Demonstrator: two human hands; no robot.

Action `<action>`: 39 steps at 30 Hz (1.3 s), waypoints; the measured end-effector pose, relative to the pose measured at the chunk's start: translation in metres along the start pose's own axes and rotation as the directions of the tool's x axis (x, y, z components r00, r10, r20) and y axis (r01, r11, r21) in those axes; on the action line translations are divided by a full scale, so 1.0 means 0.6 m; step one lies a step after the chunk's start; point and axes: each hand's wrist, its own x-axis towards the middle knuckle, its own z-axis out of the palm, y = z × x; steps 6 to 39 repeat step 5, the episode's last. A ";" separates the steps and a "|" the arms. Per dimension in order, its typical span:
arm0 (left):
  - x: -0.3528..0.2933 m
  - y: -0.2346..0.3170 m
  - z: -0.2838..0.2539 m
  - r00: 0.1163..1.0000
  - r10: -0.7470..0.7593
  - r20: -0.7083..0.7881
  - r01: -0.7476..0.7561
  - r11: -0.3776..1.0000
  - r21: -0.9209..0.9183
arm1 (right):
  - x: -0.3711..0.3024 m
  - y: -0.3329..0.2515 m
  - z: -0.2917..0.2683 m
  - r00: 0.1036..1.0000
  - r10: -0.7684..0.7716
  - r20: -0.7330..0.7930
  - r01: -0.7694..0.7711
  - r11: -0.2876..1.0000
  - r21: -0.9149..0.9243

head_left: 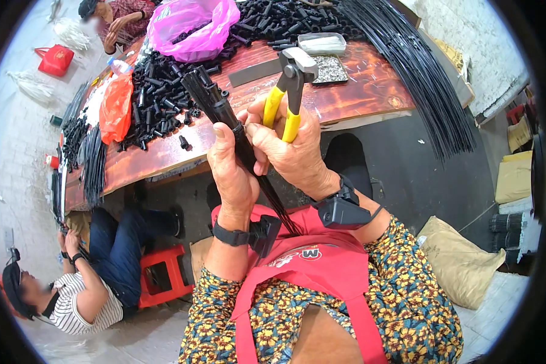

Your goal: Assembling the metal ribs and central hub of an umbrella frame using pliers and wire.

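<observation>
My left hand [232, 173] is closed around a bundle of thin black rods [245, 151], held upright at a slant above my lap. Black tubular plastic pieces [211, 100] crown its upper end, and the lower ends of the rods run down to my red apron [303, 261]. In my right hand [300, 159] is a pair of end-cutting pincers [293, 88] with yellow handles, its metal head pointing up and away. The thumb and fingertips of that hand meet at the bundle, just below the plastic pieces. Whatever they pinch there is too small to make out.
The reddish wooden table [370, 85] carries heaped black plastic tubes [158, 100], a pink bag [191, 30], an orange bag [115, 109], a metal bar [255, 73], a tray of small bits [329, 70] and long black rods [418, 79]. Two people work at left, one near a red stool [164, 276].
</observation>
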 end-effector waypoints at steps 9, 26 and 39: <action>0.002 -0.008 -0.001 0.996 0.070 -0.058 -0.065 0.995 0.080 | -0.002 0.020 -0.007 0.966 -0.256 0.014 0.242 0.893 -0.379; 0.002 -0.008 -0.001 0.996 0.070 -0.058 -0.065 0.995 0.080 | -0.002 0.020 -0.007 0.966 -0.256 0.014 0.242 0.893 -0.379; 0.002 -0.008 -0.001 0.996 0.070 -0.058 -0.065 0.995 0.080 | -0.002 0.020 -0.007 0.966 -0.256 0.014 0.242 0.893 -0.379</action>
